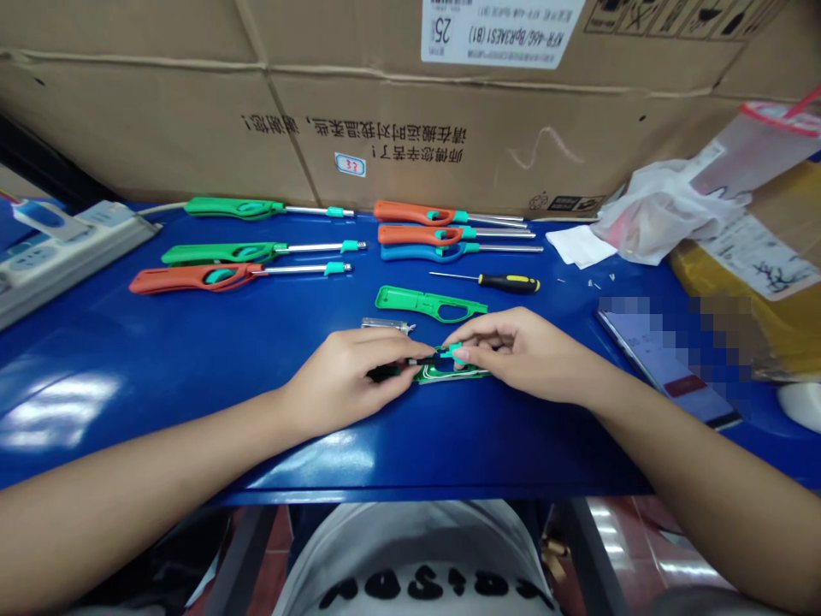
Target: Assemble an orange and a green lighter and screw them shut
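Both hands meet over an opened gas lighter near the table's front. The green shell half [454,375] lies under my fingers, with a white wire curving along it. My left hand [356,376] is closed in a pinch on a small dark part [418,361] at the shell's left portion. Between the thumb and fingers of my right hand [529,352] is a turquoise trigger [457,352], above the shell's opening. My fingers cover part of both pieces. Just beyond lie the other green shell half [428,303] and a small clear fuel tank [386,325].
A screwdriver [510,282] lies behind the shells, with tiny screws [593,284] to its right. Whole lighters [224,252] rest back left, others [423,233] back centre. A phone [667,368], wrapped cup [737,154], power strip [64,248] and cardboard box [192,120] surround the area.
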`<state>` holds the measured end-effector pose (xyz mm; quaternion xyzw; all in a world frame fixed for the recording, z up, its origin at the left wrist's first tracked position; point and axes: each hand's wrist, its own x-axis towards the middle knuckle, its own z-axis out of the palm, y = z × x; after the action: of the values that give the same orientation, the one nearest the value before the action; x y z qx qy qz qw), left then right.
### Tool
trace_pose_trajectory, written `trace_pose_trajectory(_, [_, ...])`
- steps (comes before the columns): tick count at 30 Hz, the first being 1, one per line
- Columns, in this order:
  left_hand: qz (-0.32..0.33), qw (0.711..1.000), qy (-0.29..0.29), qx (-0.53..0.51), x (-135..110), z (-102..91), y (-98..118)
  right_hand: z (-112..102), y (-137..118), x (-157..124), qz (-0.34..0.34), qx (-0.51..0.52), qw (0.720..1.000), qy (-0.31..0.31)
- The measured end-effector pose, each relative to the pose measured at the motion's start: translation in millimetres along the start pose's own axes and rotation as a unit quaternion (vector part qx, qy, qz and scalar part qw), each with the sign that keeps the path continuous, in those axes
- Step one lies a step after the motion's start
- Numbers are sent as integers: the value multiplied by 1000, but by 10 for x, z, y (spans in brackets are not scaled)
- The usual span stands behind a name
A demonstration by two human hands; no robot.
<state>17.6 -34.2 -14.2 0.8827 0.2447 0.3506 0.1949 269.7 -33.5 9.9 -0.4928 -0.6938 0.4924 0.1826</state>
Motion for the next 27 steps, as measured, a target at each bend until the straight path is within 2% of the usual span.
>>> trace_pose_trajectory(6, [-10, 1000, -1, -14, 19, 4, 25, -13, -10, 3, -23, -12, 1000, -6])
trace_pose_trajectory(11, [-11, 1000, -3, -18, 21, 7, 34, -49, -42, 0, -7, -46, 999, 3])
trace_pose_trajectory(17, [-6, 1000, -2, -23, 14, 20, 11, -34, -76, -12, -23, -33, 999, -35])
trace_pose_trajectory(27, [-7, 1000, 7, -19, 25, 32, 21, 99, -15, 36, -5, 19, 1000, 2])
